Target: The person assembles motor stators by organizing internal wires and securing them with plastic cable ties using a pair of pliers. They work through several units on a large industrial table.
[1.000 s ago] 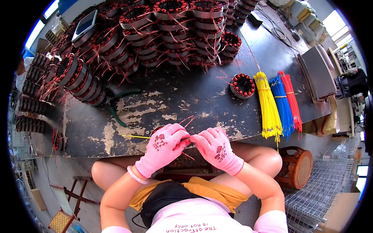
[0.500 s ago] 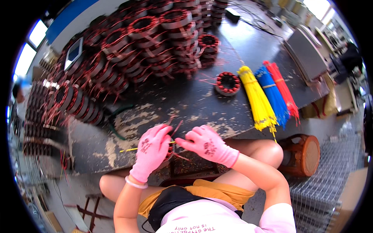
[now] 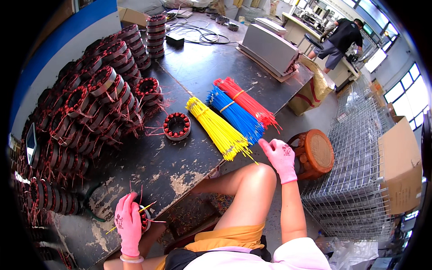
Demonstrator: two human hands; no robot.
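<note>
My left hand (image 3: pixel 128 219), in a pink glove, is closed around a small stator (image 3: pixel 145 220) with red windings, held at the table's front edge. A yellow wire (image 3: pixel 146 207) runs across the stator and under my fingers, and thin reddish leads stick out. My right hand (image 3: pixel 281 157), also gloved in pink, reaches to the lower end of a blue wire bundle (image 3: pixel 234 114). Its fingertips are pinched together at the wire ends; what lies between them is too small to make out. Beside it lie a yellow wire bundle (image 3: pixel 216 128) and a red wire bundle (image 3: pixel 247 103).
A single stator (image 3: pixel 177 126) sits left of the yellow wires. Stacks of stators (image 3: pixel 99 99) crowd the table's left. Grey boxes (image 3: pixel 270 49) stand at the far right edge. A wooden stool (image 3: pixel 315 155) and wire cages (image 3: pixel 346 180) are on the right; a person (image 3: pixel 344 38) works beyond.
My view has swung to the right. My right hand has left the stator and moved out to the blue wires. My left hand still holds the stator with the yellow wire.
</note>
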